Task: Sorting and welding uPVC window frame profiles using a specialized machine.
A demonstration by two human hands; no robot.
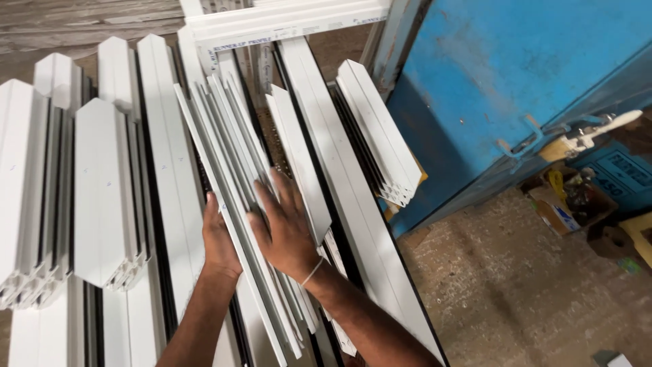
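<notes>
In the head view, white window-frame profiles filled most of the left and middle of the picture. At the far left stood a group of thick white profiles (30, 190) with mitred ends, and just beside them a shorter stack (105, 197) of the same kind. Long flat white profiles (166, 170) ran between that stack and the hands. Across the top lay a white cross profile (285, 20), resting over the ends of the others. To the right, a short bundle of mitred profiles (380, 132) leaned beside a blue metal cabinet (516, 75), which closed off the right side. A cream-handled tool (598, 132) hung at the cabinet's edge, and a cardboard box of oddments (567, 200) sat on the concrete floor (516, 285) below it.

The sheaf of thin white strips (224, 143) lay slanted from upper left to lower right, between the long flat profiles and a broad white profile (339, 190). The left hand (219, 238) was under the sheaf's left edge, fingers hidden behind the strips, so whether it gripped them could not be told. The right hand (285, 228) lay flat and open on top of the strips, fingers spread, touching them, a thin band at the wrist.
</notes>
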